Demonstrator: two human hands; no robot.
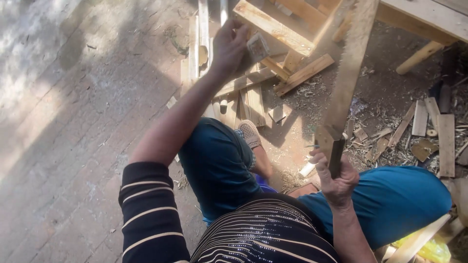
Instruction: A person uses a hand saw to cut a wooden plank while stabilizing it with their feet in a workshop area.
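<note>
My left hand (228, 47) reaches forward with its fingers closed around a small pale wooden block (258, 46), held just in front of a light wooden frame (276, 25). My right hand (337, 181) grips the dark wooden handle (333, 147) of a handsaw. Its long dusty blade (349, 73) rises towards the top right and crosses in front of the frame. My knees in blue trousers (219, 165) are spread below, and one foot in a woven shoe (250, 133) rests on the ground between them.
Loose wooden slats (246, 95) lie under the frame. Offcuts, shavings and short boards (441, 139) litter the dirt at the right. A wooden bench (429, 19) stands at the top right. Brick paving (73, 122) covers the left. A yellow bag (431, 251) sits at the bottom right.
</note>
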